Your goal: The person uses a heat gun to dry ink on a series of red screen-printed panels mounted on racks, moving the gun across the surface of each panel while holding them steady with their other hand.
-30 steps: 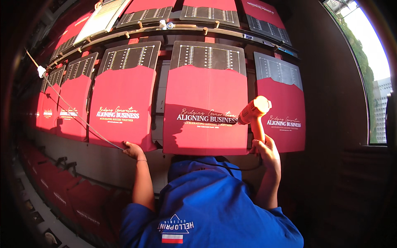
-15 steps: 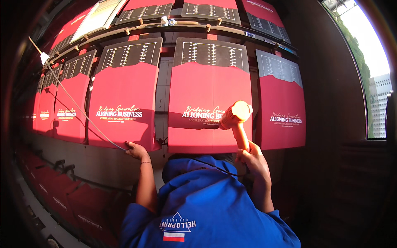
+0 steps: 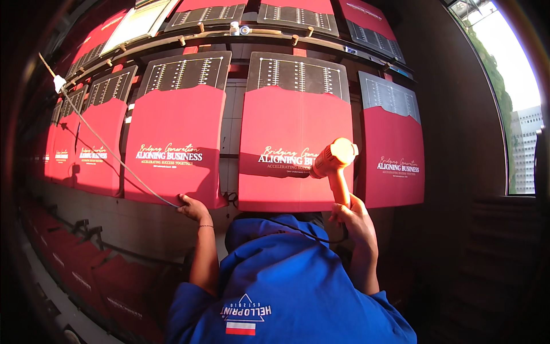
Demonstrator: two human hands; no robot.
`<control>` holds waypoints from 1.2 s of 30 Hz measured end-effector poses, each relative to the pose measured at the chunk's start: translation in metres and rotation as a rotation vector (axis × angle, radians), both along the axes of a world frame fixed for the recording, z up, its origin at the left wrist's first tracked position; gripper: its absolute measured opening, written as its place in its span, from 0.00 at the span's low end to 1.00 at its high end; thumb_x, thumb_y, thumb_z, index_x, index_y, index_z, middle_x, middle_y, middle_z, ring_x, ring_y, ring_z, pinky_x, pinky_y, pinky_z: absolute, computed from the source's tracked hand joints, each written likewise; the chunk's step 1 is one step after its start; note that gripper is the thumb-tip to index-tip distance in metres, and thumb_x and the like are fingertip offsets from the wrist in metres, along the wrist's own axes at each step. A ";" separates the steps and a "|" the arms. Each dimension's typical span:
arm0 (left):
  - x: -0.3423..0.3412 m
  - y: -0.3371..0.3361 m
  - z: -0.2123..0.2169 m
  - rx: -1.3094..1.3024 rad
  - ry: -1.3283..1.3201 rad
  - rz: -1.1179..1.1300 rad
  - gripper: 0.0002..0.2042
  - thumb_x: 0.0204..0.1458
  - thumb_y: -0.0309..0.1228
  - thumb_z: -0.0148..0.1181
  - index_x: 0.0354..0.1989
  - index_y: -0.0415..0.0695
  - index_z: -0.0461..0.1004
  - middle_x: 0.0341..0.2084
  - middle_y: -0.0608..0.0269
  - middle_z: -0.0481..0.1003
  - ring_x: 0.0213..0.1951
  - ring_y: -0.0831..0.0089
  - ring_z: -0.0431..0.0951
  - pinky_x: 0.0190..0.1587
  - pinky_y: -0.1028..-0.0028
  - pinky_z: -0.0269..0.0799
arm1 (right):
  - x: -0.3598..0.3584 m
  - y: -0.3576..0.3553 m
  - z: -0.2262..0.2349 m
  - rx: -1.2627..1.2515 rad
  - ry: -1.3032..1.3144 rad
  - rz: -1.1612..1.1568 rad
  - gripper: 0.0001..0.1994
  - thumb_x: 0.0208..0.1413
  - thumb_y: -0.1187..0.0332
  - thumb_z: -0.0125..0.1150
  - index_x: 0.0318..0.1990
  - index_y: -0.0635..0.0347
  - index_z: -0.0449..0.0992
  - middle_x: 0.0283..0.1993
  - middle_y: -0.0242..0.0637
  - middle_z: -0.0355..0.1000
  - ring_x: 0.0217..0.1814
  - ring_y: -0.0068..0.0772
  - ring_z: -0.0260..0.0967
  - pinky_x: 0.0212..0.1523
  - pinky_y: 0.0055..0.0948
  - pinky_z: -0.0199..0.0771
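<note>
In my right hand (image 3: pixel 356 222) is an orange heat gun (image 3: pixel 338 157), gripped by its handle and held over a red shirt (image 3: pixel 295 129) stretched on a dark board. Its barrel points left across the white and gold print, hiding part of the lettering. At the lower edge of the neighbouring red shirt (image 3: pixel 172 120), my left hand (image 3: pixel 195 207) closes around a thin grey cable (image 3: pixel 123 163). That cable slants up to a white connector (image 3: pixel 59 83). A dark cord (image 3: pixel 286 226) passes in front of my blue shirt to below the heat gun's handle.
More red shirts on boards stand in a row, including one at the right (image 3: pixel 392 155). Behind them runs a rail (image 3: pixel 263 39) with wooden pegs and a second row. A lower rack of red shirts (image 3: pixel 80 275) lies at lower left. A bright window (image 3: pixel 515 103) is at right.
The view has shifted slightly, so the boards sit a little further right. Both hands keep their holds, and the heat gun stays over the same print.
</note>
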State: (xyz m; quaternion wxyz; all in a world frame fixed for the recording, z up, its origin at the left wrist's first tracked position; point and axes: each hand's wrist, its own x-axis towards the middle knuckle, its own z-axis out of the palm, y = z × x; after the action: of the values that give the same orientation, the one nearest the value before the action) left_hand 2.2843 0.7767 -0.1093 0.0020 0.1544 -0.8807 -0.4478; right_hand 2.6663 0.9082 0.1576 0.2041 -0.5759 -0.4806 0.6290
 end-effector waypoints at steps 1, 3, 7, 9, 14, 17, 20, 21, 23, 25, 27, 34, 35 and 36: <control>0.000 -0.001 -0.001 -0.012 0.006 -0.007 0.34 0.62 0.51 0.49 0.53 0.23 0.59 0.47 0.25 0.70 0.50 0.39 0.74 0.53 0.54 0.69 | -0.001 0.001 0.001 -0.017 0.024 0.008 0.10 0.58 0.68 0.60 0.42 0.64 0.71 0.27 0.32 0.71 0.26 0.21 0.71 0.26 0.21 0.69; -0.002 -0.004 -0.006 -0.038 0.019 -0.022 0.35 0.62 0.52 0.49 0.53 0.22 0.59 0.47 0.24 0.69 0.49 0.39 0.74 0.52 0.54 0.69 | -0.004 0.004 0.003 -0.054 0.073 0.025 0.10 0.58 0.69 0.60 0.42 0.65 0.71 0.27 0.32 0.71 0.25 0.20 0.70 0.25 0.19 0.66; -0.001 -0.003 -0.003 0.050 -0.010 -0.054 0.36 0.62 0.54 0.47 0.52 0.21 0.59 0.48 0.22 0.68 0.49 0.38 0.74 0.53 0.54 0.69 | -0.020 0.004 0.007 -0.073 0.032 0.091 0.11 0.58 0.68 0.61 0.44 0.65 0.71 0.27 0.31 0.70 0.26 0.20 0.70 0.26 0.20 0.67; -0.001 -0.004 0.001 0.076 -0.027 -0.054 0.37 0.62 0.54 0.46 0.52 0.20 0.58 0.49 0.21 0.67 0.50 0.37 0.73 0.53 0.54 0.70 | -0.023 0.007 0.012 -0.094 0.026 0.124 0.12 0.58 0.68 0.61 0.44 0.66 0.71 0.27 0.30 0.70 0.27 0.19 0.70 0.26 0.20 0.67; 0.001 -0.004 0.001 0.072 0.008 -0.058 0.37 0.62 0.55 0.46 0.53 0.21 0.57 0.48 0.22 0.68 0.50 0.38 0.74 0.53 0.54 0.70 | -0.029 0.009 0.010 -0.116 0.084 0.161 0.14 0.58 0.67 0.62 0.48 0.65 0.70 0.27 0.30 0.69 0.27 0.20 0.70 0.26 0.20 0.67; 0.005 0.002 0.015 0.089 -0.021 -0.053 0.36 0.62 0.54 0.47 0.53 0.21 0.58 0.48 0.23 0.68 0.50 0.39 0.74 0.53 0.54 0.70 | -0.037 0.009 0.019 -0.146 0.061 0.164 0.16 0.58 0.67 0.62 0.49 0.65 0.69 0.30 0.29 0.69 0.29 0.19 0.70 0.28 0.20 0.66; -0.001 -0.006 0.002 0.076 0.008 -0.053 0.35 0.62 0.54 0.47 0.52 0.22 0.58 0.47 0.24 0.69 0.49 0.39 0.74 0.53 0.54 0.70 | -0.034 0.013 0.012 -0.159 0.131 0.219 0.16 0.58 0.66 0.61 0.50 0.64 0.69 0.31 0.29 0.68 0.30 0.20 0.71 0.29 0.21 0.69; -0.002 -0.005 0.001 0.074 0.035 -0.054 0.35 0.62 0.53 0.47 0.52 0.22 0.59 0.47 0.24 0.70 0.49 0.39 0.74 0.53 0.54 0.70 | -0.032 0.017 0.010 -0.171 0.156 0.248 0.16 0.58 0.66 0.61 0.50 0.63 0.69 0.31 0.29 0.68 0.31 0.20 0.71 0.30 0.22 0.69; -0.001 -0.008 0.001 0.067 0.022 -0.029 0.35 0.62 0.54 0.47 0.52 0.22 0.60 0.47 0.24 0.70 0.49 0.39 0.74 0.53 0.54 0.69 | -0.037 0.019 0.016 -0.162 0.103 0.298 0.15 0.58 0.67 0.62 0.48 0.64 0.68 0.31 0.31 0.69 0.30 0.23 0.71 0.29 0.23 0.71; -0.001 -0.003 -0.002 0.019 0.010 -0.032 0.35 0.62 0.54 0.46 0.52 0.22 0.60 0.48 0.23 0.69 0.50 0.38 0.74 0.54 0.54 0.68 | -0.033 0.019 0.006 -0.135 0.109 0.295 0.14 0.58 0.68 0.62 0.46 0.65 0.68 0.31 0.33 0.70 0.29 0.24 0.71 0.29 0.23 0.71; 0.001 0.004 0.000 0.051 -0.028 -0.048 0.37 0.62 0.54 0.46 0.54 0.21 0.59 0.49 0.22 0.68 0.52 0.37 0.73 0.55 0.53 0.68 | -0.030 0.024 0.017 -0.211 0.144 0.264 0.14 0.57 0.68 0.63 0.44 0.65 0.68 0.29 0.33 0.70 0.25 0.23 0.69 0.25 0.23 0.68; -0.009 -0.009 -0.020 -0.003 0.064 0.021 0.37 0.62 0.54 0.45 0.57 0.23 0.60 0.52 0.23 0.68 0.53 0.37 0.72 0.56 0.51 0.67 | -0.013 0.039 0.009 -0.167 0.049 0.428 0.17 0.58 0.66 0.63 0.50 0.63 0.69 0.31 0.33 0.70 0.28 0.20 0.66 0.27 0.22 0.65; -0.004 -0.007 -0.017 -0.014 0.072 0.027 0.37 0.62 0.55 0.45 0.57 0.23 0.60 0.52 0.24 0.68 0.53 0.37 0.71 0.55 0.51 0.67 | -0.007 0.041 0.012 -0.160 0.040 0.431 0.17 0.58 0.66 0.63 0.50 0.63 0.68 0.31 0.33 0.71 0.29 0.20 0.67 0.27 0.22 0.66; 0.000 -0.004 -0.013 -0.025 0.080 0.034 0.37 0.62 0.55 0.44 0.57 0.24 0.60 0.52 0.24 0.68 0.54 0.37 0.71 0.55 0.51 0.67 | 0.000 0.043 0.014 -0.153 0.032 0.434 0.17 0.58 0.65 0.63 0.51 0.64 0.68 0.32 0.33 0.71 0.31 0.21 0.68 0.28 0.22 0.67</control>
State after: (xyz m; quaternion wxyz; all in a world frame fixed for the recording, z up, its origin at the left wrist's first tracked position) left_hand 2.2839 0.7723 -0.1220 0.0467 0.1511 -0.8826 -0.4426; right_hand 2.6660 0.9517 0.1714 0.0274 -0.4630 -0.5409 0.7017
